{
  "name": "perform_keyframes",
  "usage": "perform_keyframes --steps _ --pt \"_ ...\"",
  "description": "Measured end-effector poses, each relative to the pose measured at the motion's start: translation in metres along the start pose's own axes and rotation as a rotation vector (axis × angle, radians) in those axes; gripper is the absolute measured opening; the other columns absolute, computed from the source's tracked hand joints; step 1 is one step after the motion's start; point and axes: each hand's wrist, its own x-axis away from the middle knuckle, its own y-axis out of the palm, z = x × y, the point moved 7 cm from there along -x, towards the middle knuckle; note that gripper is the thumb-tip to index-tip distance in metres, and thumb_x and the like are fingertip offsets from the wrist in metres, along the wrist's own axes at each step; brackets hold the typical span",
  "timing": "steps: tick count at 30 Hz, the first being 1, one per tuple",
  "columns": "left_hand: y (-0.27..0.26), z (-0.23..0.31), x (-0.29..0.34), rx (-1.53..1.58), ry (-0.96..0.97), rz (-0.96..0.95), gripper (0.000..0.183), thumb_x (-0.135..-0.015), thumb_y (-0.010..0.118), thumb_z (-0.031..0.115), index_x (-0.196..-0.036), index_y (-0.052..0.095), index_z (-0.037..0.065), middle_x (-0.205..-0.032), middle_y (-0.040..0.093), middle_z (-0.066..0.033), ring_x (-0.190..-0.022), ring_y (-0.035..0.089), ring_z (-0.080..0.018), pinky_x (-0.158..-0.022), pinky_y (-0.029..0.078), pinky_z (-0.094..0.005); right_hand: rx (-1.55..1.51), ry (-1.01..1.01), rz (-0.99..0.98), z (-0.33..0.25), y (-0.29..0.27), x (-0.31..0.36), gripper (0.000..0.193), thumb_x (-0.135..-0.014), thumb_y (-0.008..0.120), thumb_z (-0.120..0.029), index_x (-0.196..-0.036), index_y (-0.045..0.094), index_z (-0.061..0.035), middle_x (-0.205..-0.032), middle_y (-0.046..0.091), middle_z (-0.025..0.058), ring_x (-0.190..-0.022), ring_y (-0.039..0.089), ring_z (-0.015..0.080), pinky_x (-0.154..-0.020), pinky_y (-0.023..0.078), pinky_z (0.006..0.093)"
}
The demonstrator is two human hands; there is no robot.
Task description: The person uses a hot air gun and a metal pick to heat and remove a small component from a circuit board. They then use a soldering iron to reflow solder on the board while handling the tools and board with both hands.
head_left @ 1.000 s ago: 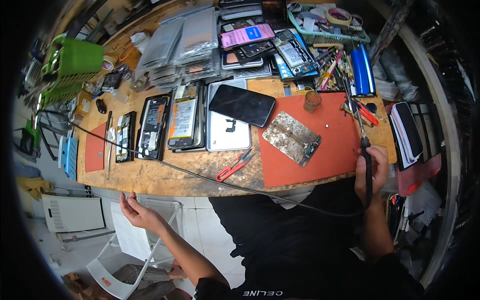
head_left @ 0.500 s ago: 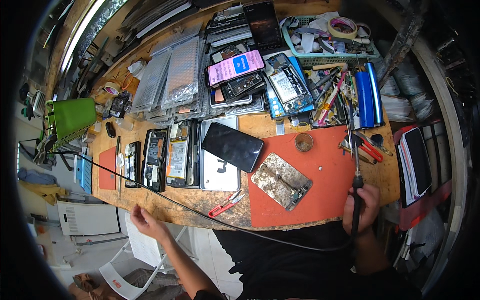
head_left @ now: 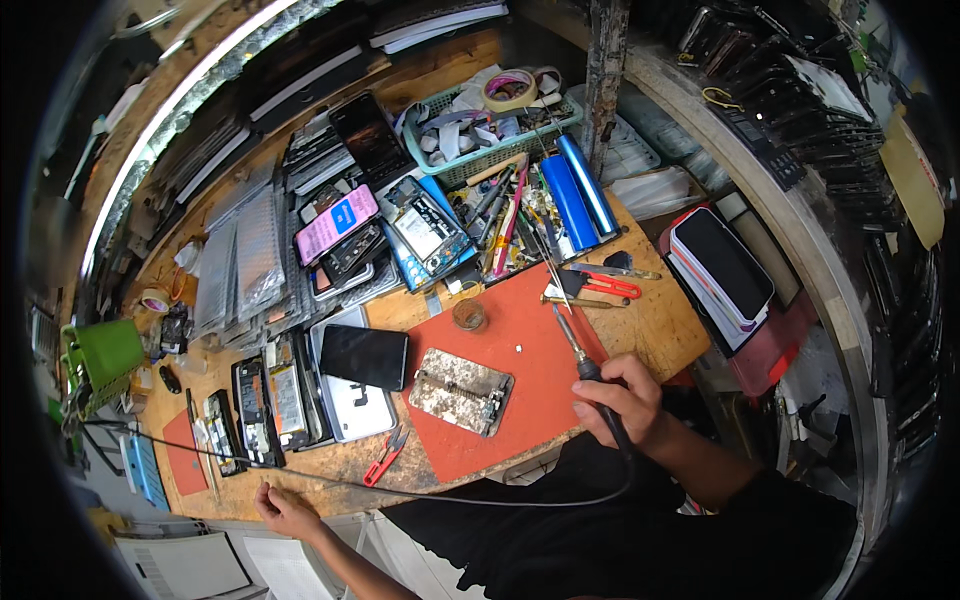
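right hand (head_left: 632,408) gripping soldering iron (head_left: 588,370), tip pointing away, by right side of red mat (head_left: 545,390)! stained metal plate (head_left: 440,378) flat on mat, small round jar (head_left: 468,317) behind. left hand (head_left: 288,512) near front edge of bench (head_left: 660,335), fingers loosely curled. black cable (head_left: 500,502) sweeping across. dark phone (head_left: 365,357) left of plate, red-handled snips (head_left: 379,467) lying nearer.

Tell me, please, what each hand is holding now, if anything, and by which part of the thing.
The right hand holds a soldering iron by its black handle. The left hand appears to hold nothing.
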Motion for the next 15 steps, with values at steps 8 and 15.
perform_keyframes --steps 8,15 --pt "0.019 0.036 0.022 -0.239 0.110 0.051 0.018 -0.101 0.066 0.009 -0.113 0.076 0.000 -0.107 0.075 -0.0121 -0.100 0.068 -0.0231 -0.093 0.055 -0.0381 0.075 -0.102 0.071 0.006 0.006 0.013 0.025 -0.090 0.070 -0.004 -0.114 0.075 -0.0028 -0.095 0.062 0.0174 -0.080 0.062 0.0360 -0.070 0.051 0.0476" --pt "0.030 0.074 0.047 -0.180 0.223 0.197 0.010 -0.095 0.066 0.009 -0.097 0.076 0.007 -0.094 0.072 -0.0131 -0.091 0.069 -0.0340 -0.085 0.054 -0.0459 0.036 -0.045 0.018 0.020 0.008 0.013 0.020 -0.104 0.059 -0.008 -0.118 0.070 0.0022 -0.098 0.060 0.0205 -0.085 0.060 0.0380 -0.078 0.048 0.0492"
